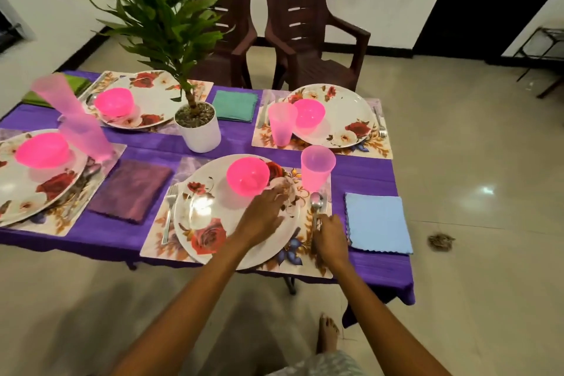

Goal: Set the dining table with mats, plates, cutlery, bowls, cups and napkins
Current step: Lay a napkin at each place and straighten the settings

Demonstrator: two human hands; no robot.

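Head view showed the bench nearly set: four mats, plates, bowls, cups and napkins. The right hand (331,238) pinched the spoon (316,211) on the near mat (308,262); the left hand (264,217) rested, fingers relaxed, on the near plate (198,223).

Under my left hand (263,217), the floral plate (213,223) is glossy and smooth, reflecting a light. My right hand (331,238) is at the polished metal spoon (316,204). The pink cup (317,168) is translucent plastic. The blue napkin (378,223) is matt cloth.
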